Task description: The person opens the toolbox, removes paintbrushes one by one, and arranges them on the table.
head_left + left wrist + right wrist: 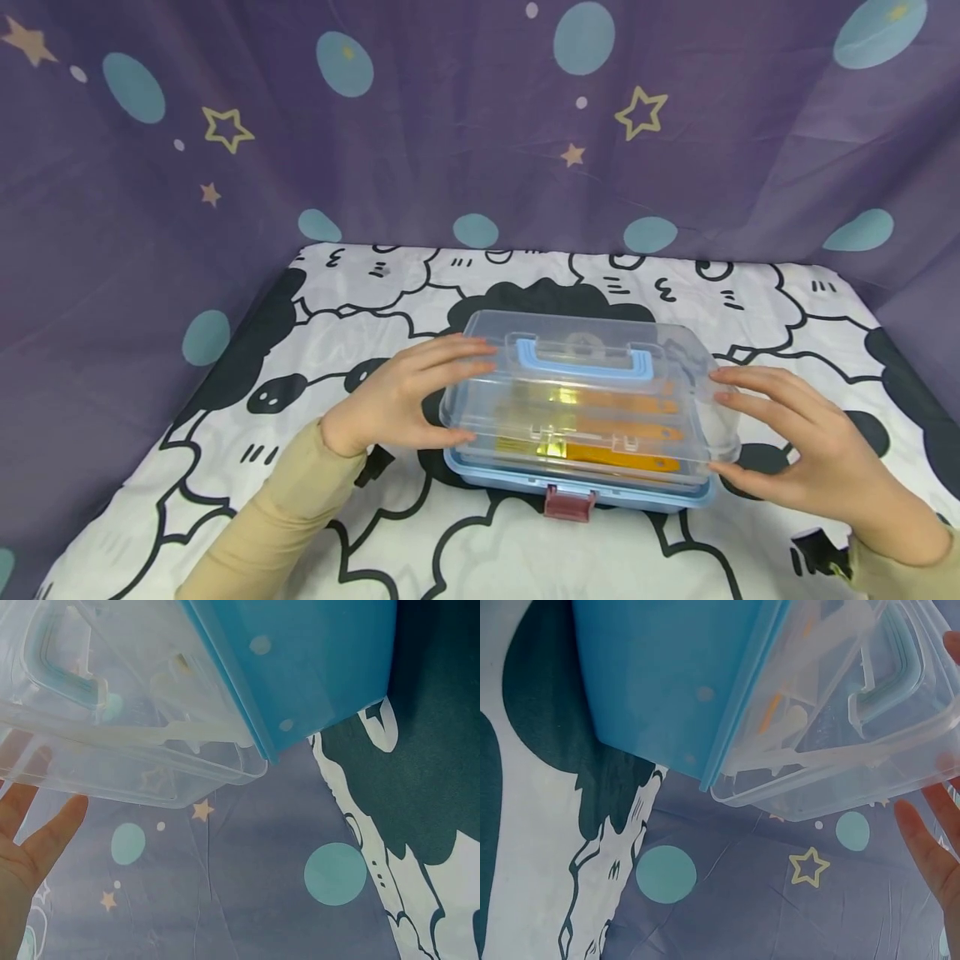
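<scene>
A storage box with a light blue base (585,492) stands on the cloth. Its clear lid (480,333) is tilted up at the front, leaving a gap above the base, and carries a blue handle (585,367). Paintbrushes (622,457) with orange handles show through the plastic. My left hand (412,387) touches the lid's left side, fingers spread and fairly straight. On the opposite side, the fingertips of my right hand (810,446) rest against the lid. A reddish latch (568,504) hangs at the front of the base.
A white cloth (420,550) with black cartoon drawings covers the table. Behind and beside it hangs a purple curtain (450,150) with stars and blue ovals.
</scene>
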Demonstrator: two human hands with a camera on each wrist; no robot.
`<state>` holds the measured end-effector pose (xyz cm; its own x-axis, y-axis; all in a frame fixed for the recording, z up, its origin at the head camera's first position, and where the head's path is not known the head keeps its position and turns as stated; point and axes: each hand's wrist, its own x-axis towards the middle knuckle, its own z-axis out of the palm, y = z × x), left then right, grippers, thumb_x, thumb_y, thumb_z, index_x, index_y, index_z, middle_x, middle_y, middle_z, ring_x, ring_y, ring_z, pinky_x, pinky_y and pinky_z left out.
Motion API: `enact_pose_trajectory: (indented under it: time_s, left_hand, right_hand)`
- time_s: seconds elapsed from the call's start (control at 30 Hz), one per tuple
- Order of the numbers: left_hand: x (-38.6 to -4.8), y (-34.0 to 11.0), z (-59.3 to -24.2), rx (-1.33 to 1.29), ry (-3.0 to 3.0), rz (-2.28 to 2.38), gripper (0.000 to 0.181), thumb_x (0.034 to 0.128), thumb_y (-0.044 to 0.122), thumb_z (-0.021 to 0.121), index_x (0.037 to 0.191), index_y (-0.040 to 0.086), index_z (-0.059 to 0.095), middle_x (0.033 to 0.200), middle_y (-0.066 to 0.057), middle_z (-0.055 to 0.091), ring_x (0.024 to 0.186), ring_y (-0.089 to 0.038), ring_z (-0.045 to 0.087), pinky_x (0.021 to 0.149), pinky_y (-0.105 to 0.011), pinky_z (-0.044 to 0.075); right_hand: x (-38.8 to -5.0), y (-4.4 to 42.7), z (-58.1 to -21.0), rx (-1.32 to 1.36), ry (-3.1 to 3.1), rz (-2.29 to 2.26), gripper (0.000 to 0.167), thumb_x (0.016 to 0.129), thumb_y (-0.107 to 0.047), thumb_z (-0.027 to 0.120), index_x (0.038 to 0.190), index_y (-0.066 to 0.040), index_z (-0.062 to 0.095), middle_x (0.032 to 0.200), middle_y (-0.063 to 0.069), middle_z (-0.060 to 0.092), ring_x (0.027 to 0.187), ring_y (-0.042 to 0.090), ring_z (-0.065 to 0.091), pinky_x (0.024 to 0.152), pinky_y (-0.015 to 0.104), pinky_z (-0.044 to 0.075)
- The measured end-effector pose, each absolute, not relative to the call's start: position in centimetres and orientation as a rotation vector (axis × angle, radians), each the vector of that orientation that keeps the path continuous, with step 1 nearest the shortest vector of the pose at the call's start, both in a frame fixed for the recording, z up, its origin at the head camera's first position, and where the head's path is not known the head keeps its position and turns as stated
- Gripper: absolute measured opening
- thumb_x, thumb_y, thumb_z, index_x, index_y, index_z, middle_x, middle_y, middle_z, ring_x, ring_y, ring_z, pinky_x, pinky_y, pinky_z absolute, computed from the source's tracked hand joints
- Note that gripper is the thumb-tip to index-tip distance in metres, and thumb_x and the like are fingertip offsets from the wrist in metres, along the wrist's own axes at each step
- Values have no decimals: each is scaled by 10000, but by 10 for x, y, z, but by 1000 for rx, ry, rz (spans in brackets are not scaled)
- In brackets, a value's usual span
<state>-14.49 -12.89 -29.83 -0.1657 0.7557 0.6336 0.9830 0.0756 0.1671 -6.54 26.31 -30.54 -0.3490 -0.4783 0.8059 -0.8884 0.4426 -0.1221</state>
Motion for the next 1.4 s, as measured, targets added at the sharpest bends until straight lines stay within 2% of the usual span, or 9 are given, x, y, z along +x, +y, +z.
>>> enact_pose_trajectory:
  time_s: [0.2, 0.33, 0.5, 0.8, 1.0, 1.23, 1.4]
  left_hand:
    - [-146, -130, -298, -1698, -1983, -827, 642, 750, 287, 804, 1257, -16, 551, 1280, -203, 541, 1216, -308, 510, 1055, -371, 418]
    - [-148, -131, -299, -1662, -1970, -828, 603, 806, 342, 751, 1246, -24, 561, 1266, -204, 549, 1207, -313, 516, 1050, -364, 422]
    - [-148, -133, -299, -1621, -1967, -860, 587, 833, 363, 717, 1273, 8, 557, 1272, -191, 547, 1207, -301, 512, 1043, -344, 423]
    - [-148, -134, -299, -1562, -1995, -903, 583, 831, 367, 717, 1256, -5, 570, 1281, -191, 544, 1199, -292, 519, 1024, -318, 437]
    - [-149, -133, -300, -1552, -1965, -946, 568, 840, 353, 710, 1259, -1, 564, 1281, -201, 537, 1198, -289, 519, 1016, -319, 445]
    - [-151, -135, -303, -1535, -1979, -987, 585, 836, 358, 709, 1306, 52, 541, 1300, -195, 515, 1215, -273, 504, 1017, -308, 444]
    - [-153, -135, -301, -1545, -1974, -973, 536, 844, 343, 707, 1256, 27, 572, 1307, -195, 515, 1219, -281, 499, 1024, -325, 439]
  right_hand:
    - [-70, 262, -300, 1156, -1934, 775, 544, 856, -432, 658, 963, 102, 644, 1147, 127, 644, 1187, 39, 502, 1008, 143, 371]
    - [-73, 264, -299, 1141, -1928, 775, 558, 848, -439, 668, 967, 107, 655, 1116, 130, 652, 1178, 27, 512, 991, 125, 383]
    - [-74, 267, -300, 1085, -1950, 761, 596, 835, -474, 669, 952, 110, 665, 1088, 133, 651, 1170, 2, 512, 971, 97, 387]
    - [-75, 263, -295, 1025, -1891, 816, 592, 806, -462, 708, 893, 122, 670, 1076, 107, 675, 1137, -2, 551, 962, 95, 407]
    - [-76, 262, -291, 1022, -1896, 878, 581, 793, -435, 727, 885, 135, 669, 1114, 44, 674, 1103, -4, 573, 943, 90, 418]
    - [-79, 265, -291, 1015, -1908, 915, 591, 770, -436, 745, 885, 138, 666, 1111, 30, 672, 1077, -4, 580, 922, 90, 425]
    - [-82, 269, -293, 992, -1936, 907, 616, 760, -460, 743, 887, 138, 670, 1147, -31, 650, 1073, -16, 574, 921, 90, 421]
